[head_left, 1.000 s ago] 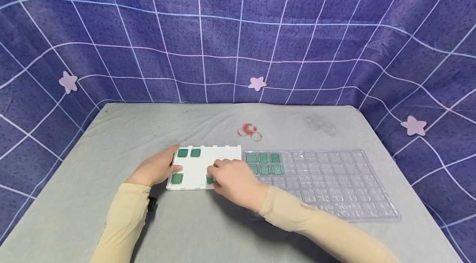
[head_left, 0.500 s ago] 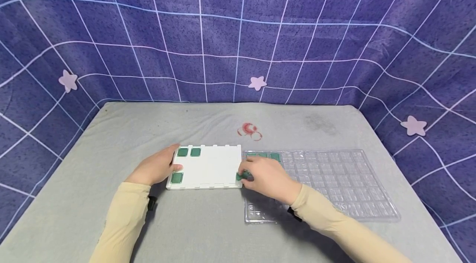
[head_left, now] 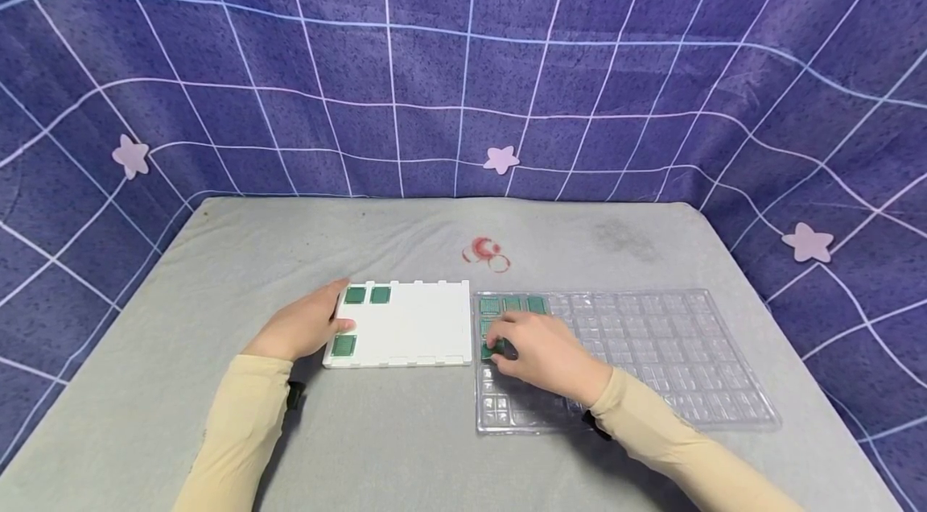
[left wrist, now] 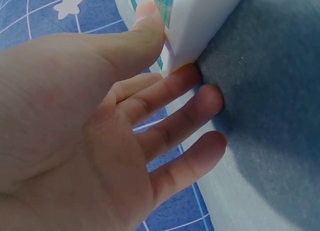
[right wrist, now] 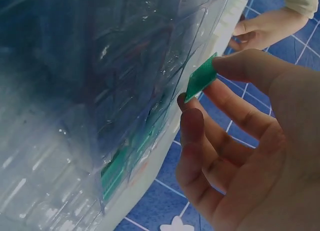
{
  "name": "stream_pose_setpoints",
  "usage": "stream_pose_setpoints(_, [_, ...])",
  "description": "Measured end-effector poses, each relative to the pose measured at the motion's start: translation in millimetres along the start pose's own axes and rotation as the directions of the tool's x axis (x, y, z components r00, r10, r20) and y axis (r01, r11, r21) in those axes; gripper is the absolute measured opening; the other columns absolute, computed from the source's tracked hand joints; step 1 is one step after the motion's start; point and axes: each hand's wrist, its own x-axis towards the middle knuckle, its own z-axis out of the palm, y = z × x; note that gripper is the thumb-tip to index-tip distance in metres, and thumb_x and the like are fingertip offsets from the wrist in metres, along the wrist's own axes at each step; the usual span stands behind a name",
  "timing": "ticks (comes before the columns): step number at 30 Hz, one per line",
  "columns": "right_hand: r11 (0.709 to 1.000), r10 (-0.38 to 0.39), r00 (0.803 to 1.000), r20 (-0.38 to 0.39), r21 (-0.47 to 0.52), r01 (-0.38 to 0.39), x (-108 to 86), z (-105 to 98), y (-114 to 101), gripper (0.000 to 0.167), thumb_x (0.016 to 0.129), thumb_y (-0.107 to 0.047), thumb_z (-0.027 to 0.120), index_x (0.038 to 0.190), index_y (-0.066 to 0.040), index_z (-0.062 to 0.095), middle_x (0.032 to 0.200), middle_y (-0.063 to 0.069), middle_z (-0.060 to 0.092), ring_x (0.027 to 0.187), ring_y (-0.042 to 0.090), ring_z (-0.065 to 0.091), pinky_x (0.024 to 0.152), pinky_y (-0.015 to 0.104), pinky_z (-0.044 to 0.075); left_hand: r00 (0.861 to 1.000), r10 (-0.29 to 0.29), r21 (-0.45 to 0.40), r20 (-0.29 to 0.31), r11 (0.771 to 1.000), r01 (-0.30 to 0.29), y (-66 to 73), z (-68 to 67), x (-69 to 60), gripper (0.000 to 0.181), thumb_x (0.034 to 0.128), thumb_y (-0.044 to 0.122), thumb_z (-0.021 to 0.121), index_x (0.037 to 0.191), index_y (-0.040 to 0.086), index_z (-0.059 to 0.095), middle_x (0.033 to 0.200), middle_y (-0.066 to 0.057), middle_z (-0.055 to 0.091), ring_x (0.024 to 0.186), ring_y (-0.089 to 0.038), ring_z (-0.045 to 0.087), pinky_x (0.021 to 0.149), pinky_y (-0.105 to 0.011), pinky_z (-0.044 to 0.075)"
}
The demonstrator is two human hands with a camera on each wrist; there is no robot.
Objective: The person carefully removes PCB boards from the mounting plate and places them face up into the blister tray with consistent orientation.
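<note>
In the head view a white board [head_left: 413,324] lies with three green square pieces on it, two at its back left and one green piece [head_left: 344,345] at the front left. My left hand [head_left: 300,325] grips the board's left edge, thumb on top. My right hand [head_left: 546,353] is over the left columns of the clear tray [head_left: 652,351]. Between thumb and fingertips it pinches a green square [right wrist: 201,78], seen tilted in the right wrist view. Other green squares sit in the tray's back left pockets, partly hidden by the hand.
The clear tray, with rows of pockets, lies just right of the white board on a grey cloth-covered table [head_left: 405,439]. A red mark [head_left: 487,252] is on the cloth behind them. A blue gridded curtain [head_left: 434,69] with stars surrounds the table's back and sides.
My right hand has lifted a green square off the white board's front edge and carried it rightward over the tray. The left hand has stayed at the board's left edge.
</note>
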Motion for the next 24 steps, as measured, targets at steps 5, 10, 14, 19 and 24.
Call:
stream_pose_setpoints(5, [1.000, -0.003, 1.000, 0.009, 0.018, 0.003, -0.8, -0.5, 1.2, 0.009, 0.086, -0.025, 0.079, 0.094, -0.024, 0.075, 0.094, -0.010, 0.074, 0.073, 0.006, 0.063, 0.055, 0.023, 0.049, 1.000, 0.000, -0.006, 0.001, 1.000, 0.000, -0.8, 0.5, 1.5, 0.071, 0.0986, 0.024, 0.065, 0.152, -0.010, 0.033, 0.153, -0.033, 0.043, 0.140, -0.051, 0.045, 0.114, -0.062, 0.039])
stream_pose_setpoints(10, [1.000, -0.025, 1.000, -0.012, 0.002, 0.025, -0.2, -1.1, 2.6, 0.007, 0.087, -0.026, 0.078, 0.094, -0.024, 0.076, 0.092, -0.012, 0.075, 0.070, 0.004, 0.061, 0.055, 0.023, 0.049, 1.000, 0.002, -0.013, 0.000, 1.000, -0.002, -0.3, 0.1, 1.9, 0.071, 0.0985, 0.024, 0.066, 0.153, -0.009, 0.034, 0.153, -0.031, 0.044, 0.139, -0.050, 0.046, 0.113, -0.062, 0.040])
stream_pose_setpoints(14, [1.000, -0.026, 0.999, -0.020, -0.015, 0.026, 0.5, 0.5, 3.1, 0.007, 0.087, -0.026, 0.078, 0.094, -0.025, 0.076, 0.092, -0.013, 0.075, 0.070, 0.004, 0.062, 0.055, 0.023, 0.050, 1.000, -0.001, -0.013, 0.001, 1.000, 0.001, 0.2, -0.5, 1.5, 0.072, 0.0983, 0.024, 0.066, 0.153, -0.009, 0.033, 0.153, -0.031, 0.043, 0.139, -0.050, 0.046, 0.113, -0.062, 0.041])
stream_pose_setpoints(19, [1.000, -0.013, 1.000, -0.014, -0.007, 0.013, 2.2, 2.5, 2.2, 0.008, 0.086, -0.026, 0.079, 0.093, -0.025, 0.077, 0.093, -0.013, 0.074, 0.072, 0.005, 0.063, 0.054, 0.021, 0.048, 1.000, -0.005, -0.010, 0.001, 1.000, 0.005, -0.4, -0.4, -1.5, 0.073, 0.0980, 0.025, 0.067, 0.153, -0.008, 0.033, 0.154, -0.031, 0.043, 0.140, -0.051, 0.046, 0.112, -0.062, 0.041])
stream_pose_setpoints(24, [1.000, -0.002, 1.000, -0.002, 0.006, 0.002, 2.3, 3.4, 3.7, 0.009, 0.085, -0.025, 0.080, 0.094, -0.025, 0.077, 0.094, -0.013, 0.073, 0.073, 0.005, 0.062, 0.056, 0.023, 0.049, 1.000, -0.010, -0.010, 0.003, 1.000, 0.010, -0.6, 0.5, -0.9, 0.073, 0.0983, 0.025, 0.066, 0.154, -0.009, 0.032, 0.154, -0.032, 0.042, 0.140, -0.051, 0.045, 0.113, -0.062, 0.040])
